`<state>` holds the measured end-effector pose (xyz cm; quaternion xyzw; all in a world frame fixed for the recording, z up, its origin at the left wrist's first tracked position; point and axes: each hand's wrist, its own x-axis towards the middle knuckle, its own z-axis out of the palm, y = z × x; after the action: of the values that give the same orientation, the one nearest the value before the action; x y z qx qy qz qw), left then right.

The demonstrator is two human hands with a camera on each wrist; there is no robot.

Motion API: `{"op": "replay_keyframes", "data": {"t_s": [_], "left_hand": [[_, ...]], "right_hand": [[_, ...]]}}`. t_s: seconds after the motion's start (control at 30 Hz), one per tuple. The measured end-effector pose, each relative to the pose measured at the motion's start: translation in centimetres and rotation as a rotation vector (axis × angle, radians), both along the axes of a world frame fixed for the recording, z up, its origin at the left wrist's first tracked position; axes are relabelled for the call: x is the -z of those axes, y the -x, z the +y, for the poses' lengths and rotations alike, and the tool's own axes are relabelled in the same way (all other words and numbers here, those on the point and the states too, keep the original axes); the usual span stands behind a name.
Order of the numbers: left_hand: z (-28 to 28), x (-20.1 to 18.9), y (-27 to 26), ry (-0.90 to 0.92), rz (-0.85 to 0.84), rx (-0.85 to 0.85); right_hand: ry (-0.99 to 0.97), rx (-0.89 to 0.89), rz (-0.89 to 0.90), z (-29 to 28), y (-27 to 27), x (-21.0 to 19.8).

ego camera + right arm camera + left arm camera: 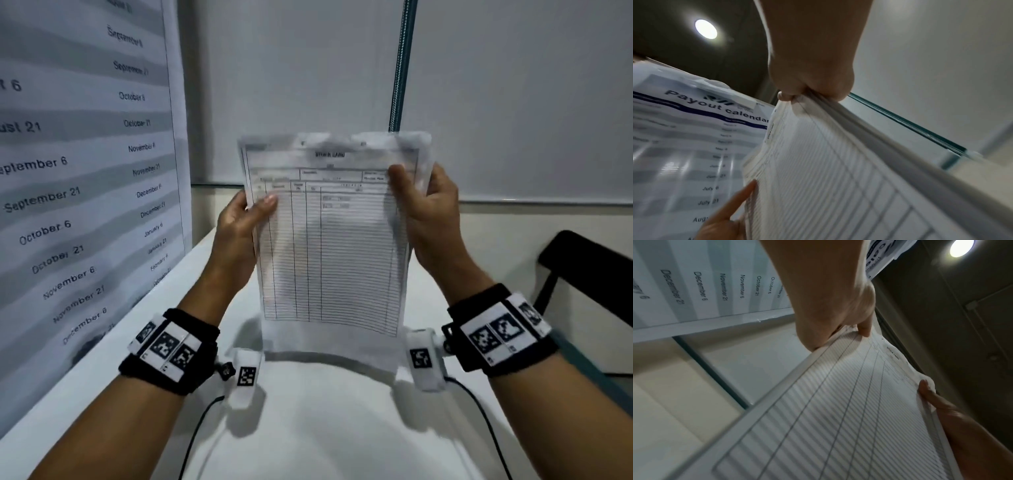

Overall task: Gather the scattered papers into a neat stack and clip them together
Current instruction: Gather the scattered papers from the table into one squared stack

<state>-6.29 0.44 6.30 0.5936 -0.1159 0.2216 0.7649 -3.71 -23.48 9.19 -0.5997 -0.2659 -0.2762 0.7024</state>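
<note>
A stack of white papers (pixel 332 246) stands upright above the white table (pixel 325 428), its top sheet a ruled form headed "STOCK CARD". My left hand (pixel 248 210) pinches the stack's left edge near the top, thumb on the front sheet. My right hand (pixel 416 192) pinches the right edge a little higher, thumb also in front. In the left wrist view the left hand (pixel 838 318) grips the papers (pixel 838 410) and the right hand (pixel 941 407) holds the far edge. From the right wrist, the right hand (pixel 812 73) clamps the sheets (pixel 838 178). The sheets' top edges look slightly uneven.
A large payout calendar poster (pixel 85 171) covers the left wall beside the table. At the right edge stands a black chair (pixel 589 274). A green-edged partition strip (pixel 400 68) runs up the back wall. Thin black cables (pixel 191 442) hang from both wrists over the table.
</note>
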Motion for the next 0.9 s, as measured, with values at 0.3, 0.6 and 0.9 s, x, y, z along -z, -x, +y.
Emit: {"op": "replay_keyframes", "data": {"t_s": [0.3, 0.6, 0.9], "left_hand": [[-1.6, -0.6, 0.4, -0.147, -0.085, -0.269], [-0.6, 1.2, -0.8, -0.343, -0.005, -0.255], [0.2, -0.7, -1.4, -0.227, -0.218, -0.251]], "right_hand": [[-0.105, 0.066, 0.144, 1.5, -0.1, 2.5], [0.058, -0.067, 0.323, 0.4, -0.6, 6.1], [-0.131, -0.208, 0.248, -0.2, -0.1, 3.8]]}}
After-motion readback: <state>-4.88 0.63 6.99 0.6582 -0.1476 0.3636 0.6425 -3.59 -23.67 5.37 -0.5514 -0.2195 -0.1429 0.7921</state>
